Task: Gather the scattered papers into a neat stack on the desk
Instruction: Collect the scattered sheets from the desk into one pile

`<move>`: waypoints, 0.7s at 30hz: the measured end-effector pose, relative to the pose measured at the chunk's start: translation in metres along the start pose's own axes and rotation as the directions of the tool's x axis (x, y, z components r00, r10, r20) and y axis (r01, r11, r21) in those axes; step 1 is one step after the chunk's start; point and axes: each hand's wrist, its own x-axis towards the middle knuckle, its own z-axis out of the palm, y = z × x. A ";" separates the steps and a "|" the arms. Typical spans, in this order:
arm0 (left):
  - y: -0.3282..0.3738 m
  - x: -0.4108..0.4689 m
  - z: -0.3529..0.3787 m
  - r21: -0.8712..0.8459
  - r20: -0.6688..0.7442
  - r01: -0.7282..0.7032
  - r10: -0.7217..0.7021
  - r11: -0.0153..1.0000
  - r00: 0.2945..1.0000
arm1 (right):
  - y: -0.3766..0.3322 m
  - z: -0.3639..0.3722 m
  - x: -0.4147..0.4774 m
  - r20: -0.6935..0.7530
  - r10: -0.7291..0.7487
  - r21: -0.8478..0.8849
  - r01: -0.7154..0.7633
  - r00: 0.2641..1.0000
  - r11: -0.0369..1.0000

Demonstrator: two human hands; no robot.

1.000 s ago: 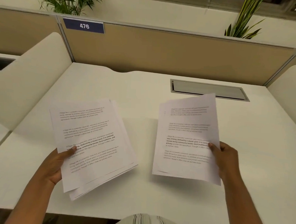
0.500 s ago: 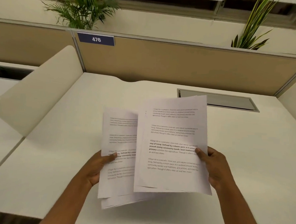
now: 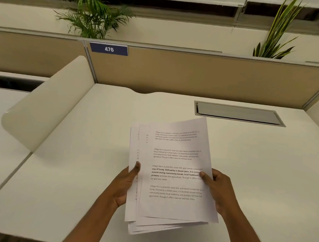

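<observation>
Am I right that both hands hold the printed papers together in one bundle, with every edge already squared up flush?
Not quite. The head view shows both the left hand and right hand holding the printed papers in one bundle, but the edges are not flush: sheets stick out at the left and fan apart at the bottom.

Two separate bundles from a second ago are now merged into one stack of papers [image 3: 173, 175] at lower centre of frame. Left hand [image 3: 124, 184] has swung in from lower left and grips the stack's left edge; right hand [image 3: 218, 190] grips the right edge. Sheets overlap almost fully now, bottom edges fanned unevenly.
</observation>
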 end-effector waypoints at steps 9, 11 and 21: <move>-0.004 0.001 0.009 0.100 -0.030 -0.026 0.029 0.995 0.999 | 0.013 0.010 -0.001 0.106 0.009 -0.031 -0.005 0.994 1.000; -0.003 0.001 0.009 0.107 -0.036 -0.032 0.036 0.994 0.999 | 0.015 0.010 -0.001 0.166 0.030 0.004 -0.031 0.986 1.000; 0.014 0.000 0.012 0.215 -0.068 -0.215 0.234 0.953 0.970 | 0.009 0.013 0.004 0.086 -0.112 0.017 0.111 0.990 0.994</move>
